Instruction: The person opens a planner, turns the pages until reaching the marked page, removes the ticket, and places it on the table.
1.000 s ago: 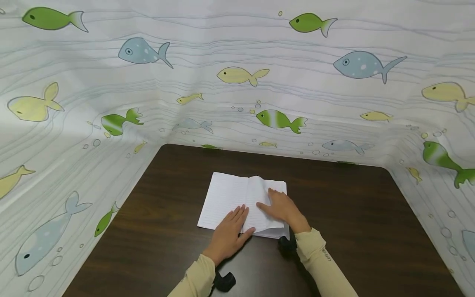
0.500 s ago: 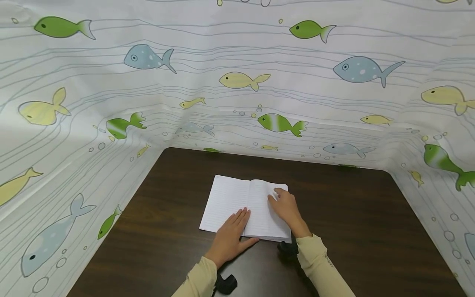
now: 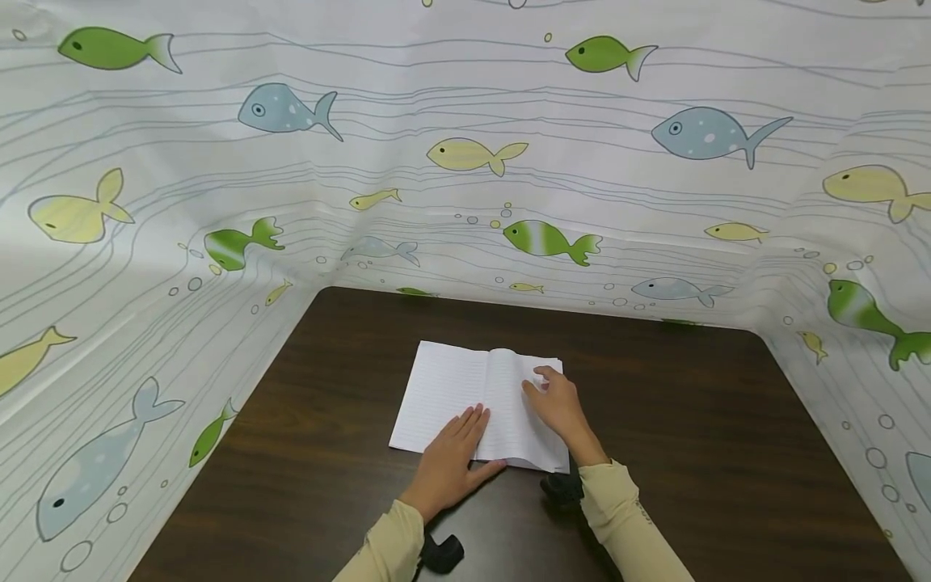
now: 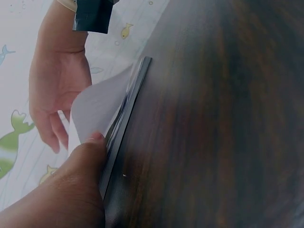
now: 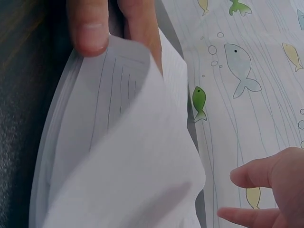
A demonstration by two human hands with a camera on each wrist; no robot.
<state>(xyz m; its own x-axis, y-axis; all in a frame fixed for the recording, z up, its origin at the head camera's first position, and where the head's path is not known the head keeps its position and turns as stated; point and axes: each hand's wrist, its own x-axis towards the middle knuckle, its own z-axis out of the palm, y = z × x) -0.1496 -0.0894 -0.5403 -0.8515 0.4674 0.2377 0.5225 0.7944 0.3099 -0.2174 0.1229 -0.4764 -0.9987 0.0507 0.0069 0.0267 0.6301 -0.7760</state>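
Observation:
A notebook with lined white pages lies open on the dark table. My left hand rests across its middle, fingers extended along the fold; its thumb lies at the near edge of the right-hand page. My right hand is over the right page, thumb and index finger bent but apart, with nothing visible between their tips. The right-hand page arches up, its near edge lifted off the sheets below. In the right wrist view, left fingers show at the top; my right hand's other fingers are mostly hidden.
The wooden table is bordered at the back and sides by a white fish-print sheet. Black wrist devices sit under both forearms, which wear pale yellow sleeves.
My right hand has drawn slightly back toward the right, its fingers now more bent. The raised right page settled flat, then bulged up again. My left hand has hardly moved.

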